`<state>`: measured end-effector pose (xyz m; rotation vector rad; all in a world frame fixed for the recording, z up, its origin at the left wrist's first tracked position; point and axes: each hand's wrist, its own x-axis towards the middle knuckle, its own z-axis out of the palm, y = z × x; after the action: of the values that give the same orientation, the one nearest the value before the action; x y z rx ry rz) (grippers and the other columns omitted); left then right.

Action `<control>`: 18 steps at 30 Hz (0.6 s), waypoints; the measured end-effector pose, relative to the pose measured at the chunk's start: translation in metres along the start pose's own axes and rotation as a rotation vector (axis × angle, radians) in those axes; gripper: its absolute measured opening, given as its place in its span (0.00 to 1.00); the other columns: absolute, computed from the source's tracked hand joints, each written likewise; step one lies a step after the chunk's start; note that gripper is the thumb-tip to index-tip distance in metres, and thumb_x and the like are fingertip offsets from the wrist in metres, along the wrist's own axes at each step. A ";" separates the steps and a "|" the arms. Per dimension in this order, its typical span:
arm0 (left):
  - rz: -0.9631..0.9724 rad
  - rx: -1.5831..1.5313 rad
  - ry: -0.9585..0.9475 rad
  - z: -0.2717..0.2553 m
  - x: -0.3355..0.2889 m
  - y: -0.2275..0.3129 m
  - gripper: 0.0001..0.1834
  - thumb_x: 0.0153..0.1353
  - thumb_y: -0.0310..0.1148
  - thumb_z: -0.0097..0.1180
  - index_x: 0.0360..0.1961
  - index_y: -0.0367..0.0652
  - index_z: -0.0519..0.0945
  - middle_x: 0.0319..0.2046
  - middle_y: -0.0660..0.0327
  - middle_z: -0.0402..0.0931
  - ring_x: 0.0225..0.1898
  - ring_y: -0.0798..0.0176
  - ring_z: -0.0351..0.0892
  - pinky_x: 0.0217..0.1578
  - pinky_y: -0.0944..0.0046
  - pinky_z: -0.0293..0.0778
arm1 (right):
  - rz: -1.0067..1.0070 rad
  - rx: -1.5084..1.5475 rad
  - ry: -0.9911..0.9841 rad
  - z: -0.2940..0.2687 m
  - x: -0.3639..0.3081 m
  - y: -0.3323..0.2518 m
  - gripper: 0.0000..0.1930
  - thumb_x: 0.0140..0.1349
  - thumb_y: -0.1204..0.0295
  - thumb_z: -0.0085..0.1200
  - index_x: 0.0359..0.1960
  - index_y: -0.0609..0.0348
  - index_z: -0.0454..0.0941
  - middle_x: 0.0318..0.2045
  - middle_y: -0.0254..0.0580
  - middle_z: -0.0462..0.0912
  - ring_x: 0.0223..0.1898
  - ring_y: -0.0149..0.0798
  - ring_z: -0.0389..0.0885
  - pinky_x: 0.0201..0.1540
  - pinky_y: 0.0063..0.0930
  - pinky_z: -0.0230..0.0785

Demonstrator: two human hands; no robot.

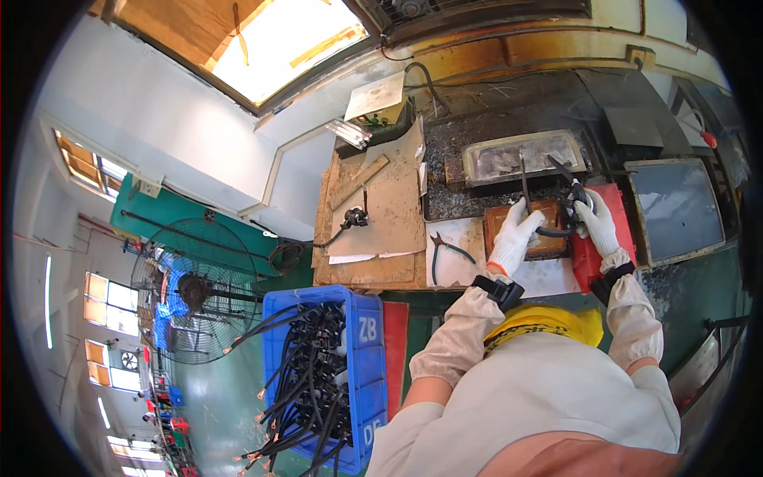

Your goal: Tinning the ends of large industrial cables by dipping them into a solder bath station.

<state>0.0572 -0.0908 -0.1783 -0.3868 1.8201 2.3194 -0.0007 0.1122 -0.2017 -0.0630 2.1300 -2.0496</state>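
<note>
My left hand (510,238), in a white glove, is closed around a thin dark rod (524,181) that points away from me toward a rectangular metal pan (485,163) with a grey, crusted surface. My right hand (598,226), also gloved, grips a black cable assembly (574,205) whose dark end reaches toward the pan's right edge. A black curved piece (554,233) bridges the gap between both hands. Beneath them lies a brown-framed shallow box (494,229). Pliers (453,248) with dark handles rest on white paper to the left of my left hand.
A red box (586,258) stands beside my right hand. Cardboard (393,203) on the left carries another black cable part (355,216). A blue crate (367,393) of black cables stands below the bench's left end. A large fan (195,292) is farther left.
</note>
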 end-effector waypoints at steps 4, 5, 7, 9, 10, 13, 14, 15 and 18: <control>0.011 0.025 -0.020 0.000 -0.003 0.004 0.37 0.56 0.42 0.56 0.64 0.41 0.58 0.40 0.60 0.72 0.34 0.72 0.72 0.33 0.72 0.71 | -0.014 0.024 0.010 0.001 -0.003 0.001 0.21 0.62 0.65 0.49 0.55 0.59 0.65 0.28 0.33 0.76 0.17 0.23 0.70 0.17 0.14 0.63; 0.012 0.028 -0.021 -0.001 -0.004 0.005 0.37 0.56 0.42 0.56 0.64 0.41 0.58 0.40 0.60 0.72 0.34 0.72 0.72 0.33 0.72 0.71 | -0.021 0.028 0.010 0.002 -0.003 0.000 0.20 0.63 0.66 0.49 0.55 0.59 0.65 0.27 0.32 0.76 0.17 0.22 0.70 0.18 0.13 0.63; 0.047 0.025 -0.005 0.002 -0.007 0.008 0.38 0.57 0.41 0.56 0.65 0.41 0.56 0.41 0.59 0.73 0.34 0.71 0.72 0.33 0.72 0.71 | -0.048 0.048 -0.002 0.001 -0.005 -0.003 0.21 0.63 0.66 0.49 0.56 0.59 0.64 0.28 0.33 0.76 0.18 0.22 0.71 0.20 0.13 0.64; 0.068 0.019 0.001 0.008 -0.014 0.016 0.38 0.57 0.41 0.56 0.65 0.41 0.55 0.41 0.60 0.71 0.34 0.72 0.71 0.33 0.72 0.70 | -0.076 0.067 -0.010 -0.003 -0.007 -0.006 0.21 0.63 0.67 0.49 0.56 0.59 0.64 0.30 0.33 0.76 0.20 0.22 0.72 0.22 0.14 0.65; 0.088 0.012 0.012 0.009 -0.016 0.019 0.38 0.57 0.40 0.57 0.65 0.40 0.55 0.42 0.61 0.70 0.34 0.72 0.69 0.34 0.72 0.69 | -0.058 0.125 -0.020 -0.005 -0.009 -0.008 0.21 0.63 0.69 0.48 0.57 0.60 0.62 0.32 0.34 0.77 0.23 0.23 0.73 0.25 0.15 0.68; 0.070 0.032 0.041 0.002 -0.022 0.021 0.38 0.58 0.41 0.56 0.65 0.41 0.55 0.45 0.59 0.70 0.38 0.70 0.70 0.37 0.70 0.69 | -0.040 0.280 -0.005 -0.001 -0.022 -0.012 0.22 0.63 0.72 0.47 0.58 0.61 0.60 0.37 0.37 0.77 0.29 0.26 0.76 0.31 0.17 0.71; 0.083 0.016 0.027 -0.003 -0.023 0.023 0.38 0.58 0.40 0.56 0.65 0.41 0.54 0.44 0.60 0.71 0.37 0.71 0.70 0.36 0.70 0.70 | -0.042 0.373 0.005 0.004 -0.027 -0.014 0.22 0.63 0.73 0.46 0.59 0.61 0.59 0.39 0.38 0.76 0.32 0.27 0.77 0.33 0.18 0.72; 0.049 0.030 0.030 -0.004 -0.027 0.033 0.37 0.58 0.40 0.56 0.65 0.41 0.55 0.44 0.61 0.71 0.36 0.72 0.70 0.36 0.69 0.70 | -0.041 0.373 0.024 0.005 -0.031 -0.014 0.22 0.63 0.73 0.46 0.59 0.61 0.59 0.39 0.38 0.76 0.32 0.27 0.77 0.33 0.18 0.72; 0.000 -0.008 0.005 -0.018 -0.029 0.037 0.35 0.58 0.39 0.57 0.64 0.41 0.58 0.43 0.62 0.72 0.35 0.73 0.69 0.37 0.70 0.70 | -0.052 0.434 0.036 0.017 -0.042 -0.016 0.22 0.62 0.78 0.44 0.58 0.62 0.58 0.43 0.40 0.74 0.39 0.31 0.77 0.39 0.23 0.74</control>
<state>0.0759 -0.1164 -0.1397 -0.3937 1.8138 2.3279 0.0415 0.1012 -0.1817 -0.0217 1.6685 -2.5088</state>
